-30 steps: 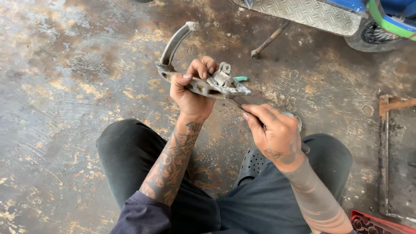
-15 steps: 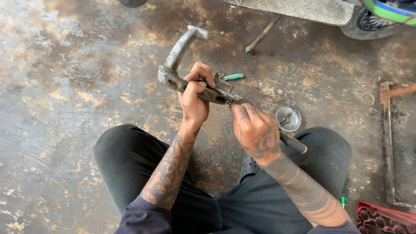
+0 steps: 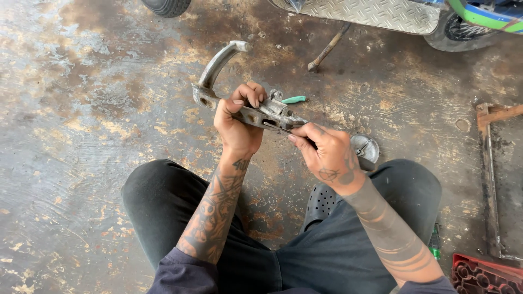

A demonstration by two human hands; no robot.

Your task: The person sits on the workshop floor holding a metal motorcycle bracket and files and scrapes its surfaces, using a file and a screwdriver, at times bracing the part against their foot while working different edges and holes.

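Left hand (image 3: 238, 122) is wrapping closed around the middle of a grey metal bracket (image 3: 256, 111), holding it up over the stained concrete floor (image 3: 81, 136) in the upper centre of the frame. Its long axis is running from upper left down to lower right, with a curved arm (image 3: 218, 62) rising at its left end. At the lower right end, the right hand (image 3: 327, 155) is pinching shut on a thin dark tool (image 3: 283, 129), pressing its tip against the bracket; so the right hand is the nearer one to that end. Behind the bracket a green-handled tool (image 3: 294, 99) is lying on the floor, and farther right a hammer (image 3: 327, 50).
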